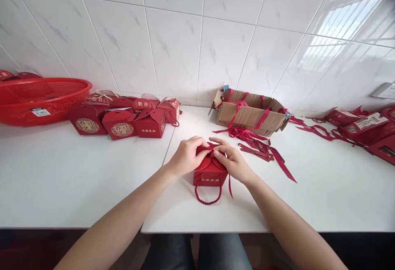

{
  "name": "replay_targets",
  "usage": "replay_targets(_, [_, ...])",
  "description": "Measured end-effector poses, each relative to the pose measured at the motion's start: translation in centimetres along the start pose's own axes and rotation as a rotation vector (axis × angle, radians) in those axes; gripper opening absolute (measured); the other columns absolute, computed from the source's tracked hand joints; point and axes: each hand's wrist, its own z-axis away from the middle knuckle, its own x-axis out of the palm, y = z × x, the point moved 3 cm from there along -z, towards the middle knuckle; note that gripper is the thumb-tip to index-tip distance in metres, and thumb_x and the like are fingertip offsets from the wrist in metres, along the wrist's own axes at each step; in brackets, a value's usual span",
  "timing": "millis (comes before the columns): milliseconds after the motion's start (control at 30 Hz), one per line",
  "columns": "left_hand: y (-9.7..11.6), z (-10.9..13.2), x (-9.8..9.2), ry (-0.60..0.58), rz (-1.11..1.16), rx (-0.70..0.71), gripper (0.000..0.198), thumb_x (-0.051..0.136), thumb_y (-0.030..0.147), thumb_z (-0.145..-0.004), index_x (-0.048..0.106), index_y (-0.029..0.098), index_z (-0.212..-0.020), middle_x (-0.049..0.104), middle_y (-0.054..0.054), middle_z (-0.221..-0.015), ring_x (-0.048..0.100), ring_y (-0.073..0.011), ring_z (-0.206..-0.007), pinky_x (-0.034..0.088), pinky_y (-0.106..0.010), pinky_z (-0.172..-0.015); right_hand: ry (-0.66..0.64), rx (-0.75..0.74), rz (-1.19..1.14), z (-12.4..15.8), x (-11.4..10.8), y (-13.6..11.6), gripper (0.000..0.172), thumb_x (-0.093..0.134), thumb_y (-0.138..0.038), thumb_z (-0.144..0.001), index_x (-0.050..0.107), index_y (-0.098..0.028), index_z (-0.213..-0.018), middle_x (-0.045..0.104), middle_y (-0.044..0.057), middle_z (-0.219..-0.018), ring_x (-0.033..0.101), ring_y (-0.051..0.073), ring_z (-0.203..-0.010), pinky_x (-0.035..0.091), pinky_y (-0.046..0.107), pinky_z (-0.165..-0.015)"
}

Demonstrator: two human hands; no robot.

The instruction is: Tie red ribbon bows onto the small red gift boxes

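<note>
Left hand (189, 155) and right hand (233, 162) pinch a red ribbon (212, 153) atop the red box (210, 173), which stands on the white table (324, 192) at seven o'clock from the cardboard carton (247, 120).

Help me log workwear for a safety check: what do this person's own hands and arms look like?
The left hand and right hand wear no gloves, and no rings show. The left forearm and right forearm narrow toward the hands, with no watch, bracelet, cable or marking visible. No sleeve shows on either; anything worn higher up is out of view.
</note>
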Motion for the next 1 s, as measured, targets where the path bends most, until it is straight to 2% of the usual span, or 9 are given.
replay_targets(100, [0.1, -0.1, 0.1, 0.048, -0.003, -0.033, 0.003, 0.058, 0.019, -0.08, 0.055, 0.019, -0.078, 0.065, -0.001, -0.076, 0.061, -0.0133, -0.073, 0.049, -0.026, -0.07, 0.028, 0.001, -0.017, -0.1, 0.4, 0.1, 0.031, 0.046, -0.044, -0.089, 0.064, -0.021, -0.079, 0.05, 0.008, -0.134, 0.043, 0.024, -0.126, 0.035, 0.043, -0.103])
replay_targets(200, [0.1, -0.2, -0.3, 0.091, 0.011, -0.083, 0.017, 0.062, 0.022, -0.077, 0.05, 0.02, -0.089, 0.062, 0.002, -0.073, 0.058, -0.0118, -0.068, 0.048, -0.025, -0.068, 0.112, 0.018, -0.033, -0.2, 0.5, 0.5, 0.03, 0.046, -0.045, -0.089, 0.065, -0.021, -0.085, 0.055, 0.008, -0.127, 0.047, 0.024, -0.121, 0.035, 0.043, -0.103])
replay_targets(267, [0.3, -0.2, -0.7, 0.048, 0.002, -0.104, 0.016, 0.062, 0.024, -0.076, 0.051, 0.02, -0.087, 0.06, 0.002, -0.073, 0.055, -0.0112, -0.065, 0.047, -0.025, -0.064, 0.155, 0.039, -0.035, -0.3, 0.6, 0.7, 0.029, 0.048, -0.044, -0.088, 0.065, -0.02, -0.085, 0.057, 0.009, -0.124, 0.049, 0.024, -0.118, 0.035, 0.043, -0.103])
replay_targets(333, [0.6, -0.2, -0.8, -0.079, -0.015, -0.109, 0.01, 0.062, 0.027, -0.077, 0.056, 0.019, -0.079, 0.06, 0.0, -0.076, 0.053, -0.012, -0.067, 0.046, -0.025, -0.063, 0.162, 0.051, -0.027, -0.2, 0.5, 0.8, 0.027, 0.05, -0.042, -0.086, 0.065, -0.02, -0.082, 0.057, 0.009, -0.123, 0.049, 0.025, -0.117, 0.034, 0.044, -0.102])
replay_targets(400, [0.9, -0.2, -0.8, -0.188, -0.015, -0.105, 0.012, 0.063, 0.03, -0.076, 0.06, 0.019, -0.077, 0.061, -0.002, -0.079, 0.055, -0.0138, -0.071, 0.047, -0.027, -0.066, 0.153, 0.057, -0.021, -0.1, 0.4, 0.7, 0.026, 0.051, -0.041, -0.086, 0.065, -0.021, -0.079, 0.056, 0.008, -0.124, 0.047, 0.026, -0.12, 0.034, 0.045, -0.102])
replay_targets(433, [1.1, -0.2, -0.7, -0.204, -0.017, -0.099, 0.013, 0.064, 0.031, -0.076, 0.062, 0.019, -0.078, 0.061, -0.003, -0.081, 0.056, -0.0149, -0.074, 0.047, -0.028, -0.068, 0.145, 0.06, -0.018, 0.0, 0.3, 0.6, 0.026, 0.052, -0.041, -0.085, 0.066, -0.021, -0.078, 0.055, 0.008, -0.126, 0.046, 0.026, -0.121, 0.034, 0.045, -0.102])
replay_targets(600, [1.0, -0.1, -0.5, -0.136, -0.06, -0.082, 0.01, 0.062, 0.029, -0.077, 0.063, 0.019, -0.076, 0.062, -0.003, -0.078, 0.057, -0.0157, -0.074, 0.048, -0.029, -0.071, 0.129, 0.027, 0.009, 0.3, 0.2, 0.2, 0.024, 0.054, -0.041, -0.084, 0.069, -0.022, -0.081, 0.051, 0.007, -0.132, 0.045, 0.026, -0.124, 0.037, 0.043, -0.1])
replay_targets(767, [0.7, -0.1, -0.5, -0.189, -0.004, -0.105, 0.01, 0.058, 0.026, -0.082, 0.065, 0.019, -0.082, 0.062, -0.003, -0.083, 0.058, -0.0136, -0.071, 0.048, -0.025, -0.064, 0.098, 0.014, 0.069, 0.4, -0.3, -0.1, 0.02, 0.057, -0.038, -0.083, 0.07, -0.024, -0.085, 0.059, 0.007, -0.122, 0.052, 0.026, -0.116, 0.04, 0.043, -0.097])
replay_targets(1000, [0.7, -0.1, -0.5, -0.211, -0.01, -0.075, 0.011, 0.054, 0.019, -0.084, 0.064, 0.019, -0.081, 0.062, -0.002, -0.084, 0.058, -0.0127, -0.074, 0.047, -0.024, -0.068, -0.018, -0.075, 0.164, 0.7, -1.5, -1.4, 0.024, 0.048, -0.035, -0.089, 0.068, -0.024, -0.085, 0.063, 0.005, -0.113, 0.057, 0.022, -0.105, 0.044, 0.037, -0.091])
